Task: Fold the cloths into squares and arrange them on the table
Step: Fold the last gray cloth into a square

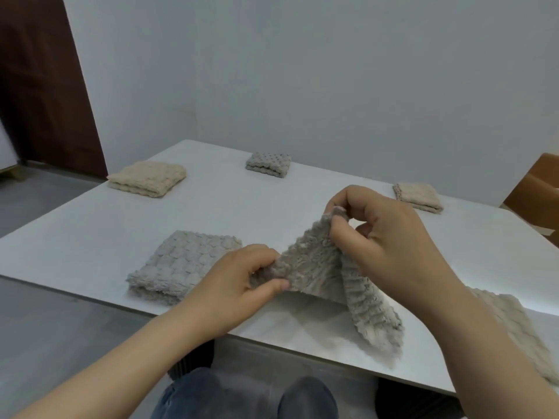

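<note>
Head view: we record the left hand (239, 285) pinching one corner of a grey cloth (326, 273) and the right hand (390, 237) pinching another corner, raised above the white table (90, 252). Four folded cloths lie well apart on the table: grey (178, 267), beige (148, 178), grey (268, 164), beige (419, 197). An unfolded beige cloth (511, 325) lies under the right forearm.

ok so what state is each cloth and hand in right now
held grey cloth: partly lifted, mid-fold, pinched by both hands
left hand: pinches its left edge
right hand: pinches its raised corner
near grey cloth: folded square, flat on table
far left beige cloth: folded
far grey cloth: folded
far right beige cloth: folded
beige cloth by right forearm: lying unfolded, partly hidden
</note>
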Demonstrator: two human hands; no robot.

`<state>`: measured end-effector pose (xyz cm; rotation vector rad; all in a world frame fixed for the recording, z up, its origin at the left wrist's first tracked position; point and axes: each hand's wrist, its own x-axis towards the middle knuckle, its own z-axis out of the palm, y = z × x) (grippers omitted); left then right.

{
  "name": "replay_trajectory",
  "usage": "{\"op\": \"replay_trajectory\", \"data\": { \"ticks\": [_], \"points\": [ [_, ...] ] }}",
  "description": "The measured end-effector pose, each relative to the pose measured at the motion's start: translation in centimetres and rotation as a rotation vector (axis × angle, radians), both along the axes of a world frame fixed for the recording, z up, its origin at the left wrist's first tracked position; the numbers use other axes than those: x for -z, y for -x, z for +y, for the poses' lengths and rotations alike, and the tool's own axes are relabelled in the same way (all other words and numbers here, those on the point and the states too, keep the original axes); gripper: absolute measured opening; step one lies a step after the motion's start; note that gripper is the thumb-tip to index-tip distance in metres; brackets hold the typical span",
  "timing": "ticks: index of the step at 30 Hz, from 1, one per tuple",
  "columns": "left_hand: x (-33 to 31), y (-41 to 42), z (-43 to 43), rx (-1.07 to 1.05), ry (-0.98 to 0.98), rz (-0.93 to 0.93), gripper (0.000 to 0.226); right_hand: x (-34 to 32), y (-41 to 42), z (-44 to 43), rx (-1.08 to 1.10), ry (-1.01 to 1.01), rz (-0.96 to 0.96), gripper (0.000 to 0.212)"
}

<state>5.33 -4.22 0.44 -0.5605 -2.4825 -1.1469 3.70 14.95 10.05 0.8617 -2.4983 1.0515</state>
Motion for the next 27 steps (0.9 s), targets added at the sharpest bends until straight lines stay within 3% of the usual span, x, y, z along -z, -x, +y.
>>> {"op": "replay_trajectory", "data": {
  "ticks": [9,14,20,27],
  "points": [
    [1.5,0.4,-2.4,-0.092,-0.014,-0.129,0.039,-2.4,0.6,-1.8,0.003,0.224,0.113,0.015],
    [0.4,0.3,-3.0,-0.196,-0.115,-0.061,0.032,-3.1,1.5,-2.1,0.031,0.252,0.169,0.014],
    [-4.2,0.2,-5.1,-0.314,-0.366,0.055,0.024,-3.9,2.0,-1.5,0.077,0.319,0.214,0.011],
    [-8.7,-0.8,-6.7,-0.093,-0.885,-0.076,0.027,-4.8,2.1,-1.1,0.204,0.538,0.309,0.004]
  ]
}}
